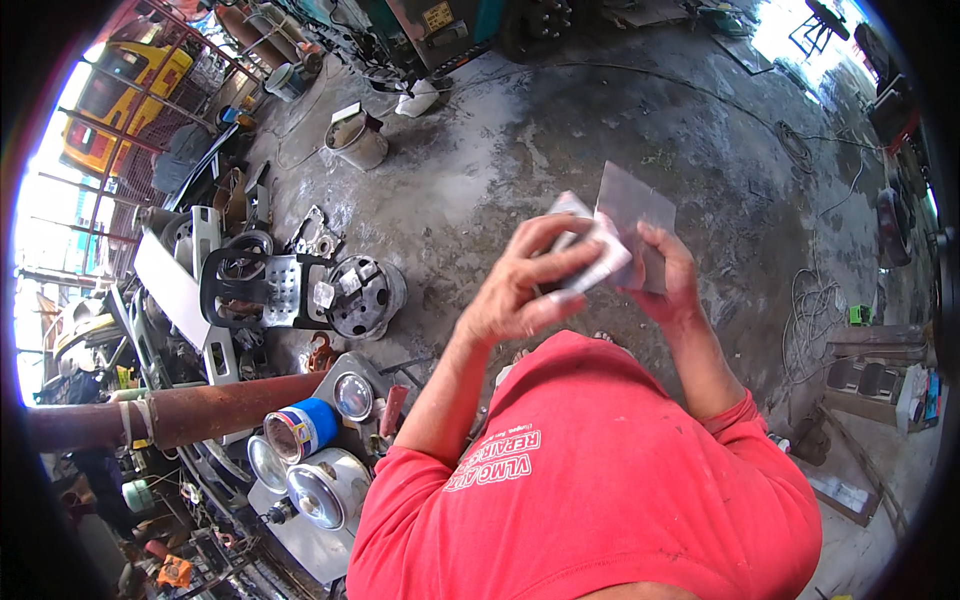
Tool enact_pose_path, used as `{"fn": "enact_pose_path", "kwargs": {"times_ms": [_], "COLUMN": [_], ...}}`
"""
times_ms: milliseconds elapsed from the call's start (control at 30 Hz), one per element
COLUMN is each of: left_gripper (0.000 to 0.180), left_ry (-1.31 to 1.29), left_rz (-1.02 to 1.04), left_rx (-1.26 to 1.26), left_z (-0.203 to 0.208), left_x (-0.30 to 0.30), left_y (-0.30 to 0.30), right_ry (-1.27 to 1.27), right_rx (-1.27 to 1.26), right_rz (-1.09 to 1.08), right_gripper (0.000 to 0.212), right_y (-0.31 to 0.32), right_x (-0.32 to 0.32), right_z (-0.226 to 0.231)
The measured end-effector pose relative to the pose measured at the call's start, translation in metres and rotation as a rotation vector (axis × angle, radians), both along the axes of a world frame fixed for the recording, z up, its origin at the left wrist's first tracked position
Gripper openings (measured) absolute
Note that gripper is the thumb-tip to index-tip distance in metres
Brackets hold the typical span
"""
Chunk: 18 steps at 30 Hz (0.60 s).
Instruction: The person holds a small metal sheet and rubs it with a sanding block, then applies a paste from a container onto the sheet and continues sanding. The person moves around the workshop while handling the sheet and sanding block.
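In front of my chest, both hands are raised over the concrete floor. My left hand [515, 280] is closed round a small whitish, flat-sided piece [608, 262], its fingers curled over the top. My right hand [672, 272] grips a thin grey rectangular sheet [640, 200] by its lower edge, thumb on the near face. The sheet stands tilted, its upper part rising past the fingers. The whitish piece overlaps the sheet's lower left side; whether they touch, I cannot tell. What either piece is made of does not show.
To the left are a bucket [358, 145], a black plastic chair [265, 290] and a lidded pail [365, 297]. A rusty pipe [240, 408] extends near a blue-banded can [302, 428] and round tins [330, 490]. Loose cable [812, 315] lies at right. A vehicle [445, 30] stands ahead.
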<state>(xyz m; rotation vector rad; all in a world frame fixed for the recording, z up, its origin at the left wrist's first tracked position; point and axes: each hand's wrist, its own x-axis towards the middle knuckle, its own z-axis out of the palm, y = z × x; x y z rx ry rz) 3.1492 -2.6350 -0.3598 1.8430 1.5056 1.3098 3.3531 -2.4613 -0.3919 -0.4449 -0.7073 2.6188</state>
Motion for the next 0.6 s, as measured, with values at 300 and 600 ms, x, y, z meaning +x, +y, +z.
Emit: {"fn": "enact_pose_path", "kwargs": {"times_ms": [300, 600], "left_gripper": [0.055, 0.047], "left_ry": [0.481, 0.353], "left_rz": [0.022, 0.155], "left_rx": [0.002, -0.008], "left_z": [0.000, 0.012], "left_x": [0.015, -0.004], "left_y": [-0.003, -0.006], "right_ry": [-0.360, -0.317], "right_rx": [0.406, 1.267], "right_rz": [-0.384, -0.036], "right_gripper": [0.034, 0.040], "right_y": [0.004, -0.009], "right_x": [-0.012, -0.001], "right_z": [-0.001, 0.028]}}
